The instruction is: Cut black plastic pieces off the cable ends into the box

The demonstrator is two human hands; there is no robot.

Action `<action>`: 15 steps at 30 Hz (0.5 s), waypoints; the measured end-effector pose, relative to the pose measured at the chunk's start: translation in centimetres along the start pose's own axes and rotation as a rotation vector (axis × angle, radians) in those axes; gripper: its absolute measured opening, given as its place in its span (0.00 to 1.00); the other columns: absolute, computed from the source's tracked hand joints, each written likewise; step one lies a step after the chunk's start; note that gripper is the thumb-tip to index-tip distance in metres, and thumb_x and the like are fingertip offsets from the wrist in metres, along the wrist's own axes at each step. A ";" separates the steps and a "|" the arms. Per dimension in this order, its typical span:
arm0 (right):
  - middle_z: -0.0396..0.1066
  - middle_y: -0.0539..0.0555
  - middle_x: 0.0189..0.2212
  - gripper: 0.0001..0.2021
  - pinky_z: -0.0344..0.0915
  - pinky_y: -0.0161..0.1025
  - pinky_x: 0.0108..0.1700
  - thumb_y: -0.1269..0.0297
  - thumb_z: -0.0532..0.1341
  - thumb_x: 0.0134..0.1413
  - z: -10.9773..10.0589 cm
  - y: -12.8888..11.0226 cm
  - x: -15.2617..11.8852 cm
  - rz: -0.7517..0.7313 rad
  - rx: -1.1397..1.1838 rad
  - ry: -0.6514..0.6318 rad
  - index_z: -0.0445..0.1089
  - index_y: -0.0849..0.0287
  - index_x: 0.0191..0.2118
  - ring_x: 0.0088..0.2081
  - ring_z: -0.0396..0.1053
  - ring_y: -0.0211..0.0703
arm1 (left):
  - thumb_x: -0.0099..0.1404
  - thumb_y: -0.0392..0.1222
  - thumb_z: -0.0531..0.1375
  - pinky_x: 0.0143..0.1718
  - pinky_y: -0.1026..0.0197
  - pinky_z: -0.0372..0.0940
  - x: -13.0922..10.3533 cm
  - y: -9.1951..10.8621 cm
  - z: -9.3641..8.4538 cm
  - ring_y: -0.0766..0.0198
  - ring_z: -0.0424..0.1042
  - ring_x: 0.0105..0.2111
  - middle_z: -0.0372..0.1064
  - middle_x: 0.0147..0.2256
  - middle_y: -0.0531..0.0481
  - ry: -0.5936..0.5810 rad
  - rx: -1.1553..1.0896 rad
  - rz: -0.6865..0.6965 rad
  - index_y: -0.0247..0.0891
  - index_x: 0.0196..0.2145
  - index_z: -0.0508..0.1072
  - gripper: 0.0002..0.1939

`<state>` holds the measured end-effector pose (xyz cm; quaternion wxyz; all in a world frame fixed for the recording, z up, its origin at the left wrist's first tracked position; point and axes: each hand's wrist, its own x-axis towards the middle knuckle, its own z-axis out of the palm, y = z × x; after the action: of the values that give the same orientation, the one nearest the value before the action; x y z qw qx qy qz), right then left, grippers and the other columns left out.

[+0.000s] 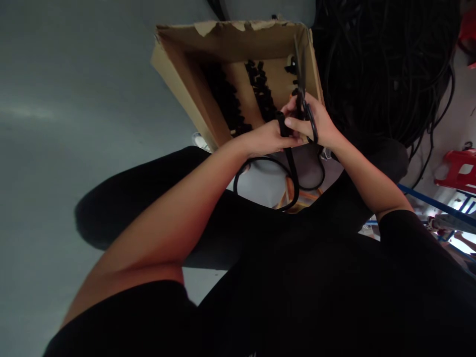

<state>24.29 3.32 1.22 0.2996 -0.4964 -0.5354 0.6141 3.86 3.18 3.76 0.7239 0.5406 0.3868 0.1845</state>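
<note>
My left hand is closed around a thick black rubber strip, whose short end pokes up past the fingers. Below, the strip hangs in a loop between my knees. Scissors with black handles are in my right hand, their blades pointing away from me over the box. The thumb of that hand reaches across to the strip beside my left fingers. Under both hands stands an open cardboard box with a torn rim. Rows of small black pieces lie on its bottom; what they are is too dark to tell.
A large heap of black strips lies right of the box, with loose ends trailing on the grey floor. Farther right are a red plastic stool and a blue metal bar. Part of a wooden stool shows between my legs.
</note>
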 end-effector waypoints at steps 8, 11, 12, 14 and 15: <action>0.81 0.58 0.42 0.39 0.82 0.54 0.56 0.14 0.75 0.57 0.1 -0.6 0.3 -0.011 -0.124 0.009 0.67 0.45 0.43 0.56 0.81 0.55 | 0.70 0.45 0.80 0.51 0.48 0.82 0.1 -1.5 -0.1 0.48 0.86 0.43 0.76 0.35 0.49 -0.071 0.060 -0.120 0.41 0.44 0.79 0.15; 0.80 0.54 0.43 0.40 0.85 0.54 0.55 0.18 0.78 0.57 -0.1 0.3 0.8 -0.001 -0.085 0.138 0.62 0.46 0.44 0.46 0.80 0.50 | 0.74 0.51 0.81 0.46 0.50 0.83 0.4 -2.8 -0.6 0.52 0.85 0.37 0.74 0.34 0.52 -0.003 0.003 -0.119 0.43 0.48 0.76 0.20; 0.79 0.53 0.44 0.40 0.86 0.54 0.53 0.19 0.78 0.58 -0.2 0.7 1.0 -0.004 -0.055 0.195 0.61 0.46 0.45 0.42 0.79 0.48 | 0.76 0.54 0.81 0.44 0.51 0.83 0.5 -3.1 -0.8 0.53 0.85 0.36 0.73 0.34 0.53 0.049 -0.013 -0.111 0.44 0.49 0.74 0.22; 0.77 0.51 0.43 0.38 0.86 0.52 0.50 0.22 0.78 0.63 -0.7 1.6 1.5 0.010 -0.025 0.297 0.58 0.46 0.45 0.38 0.79 0.45 | 0.79 0.59 0.80 0.41 0.54 0.82 0.8 -3.6 -1.2 0.55 0.83 0.33 0.71 0.33 0.55 0.152 -0.026 -0.083 0.46 0.50 0.72 0.24; 0.76 0.50 0.42 0.38 0.86 0.51 0.49 0.23 0.78 0.65 -0.9 2.1 1.7 0.030 -0.032 0.326 0.58 0.46 0.45 0.38 0.79 0.45 | 0.80 0.60 0.79 0.40 0.54 0.82 0.9 -3.8 -1.4 0.55 0.83 0.33 0.71 0.33 0.55 0.189 -0.018 -0.066 0.46 0.51 0.72 0.24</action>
<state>24.91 4.62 -1.21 0.3654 -0.6020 -0.4819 0.5214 2.76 3.41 -0.21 0.6945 0.5014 0.4693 0.2144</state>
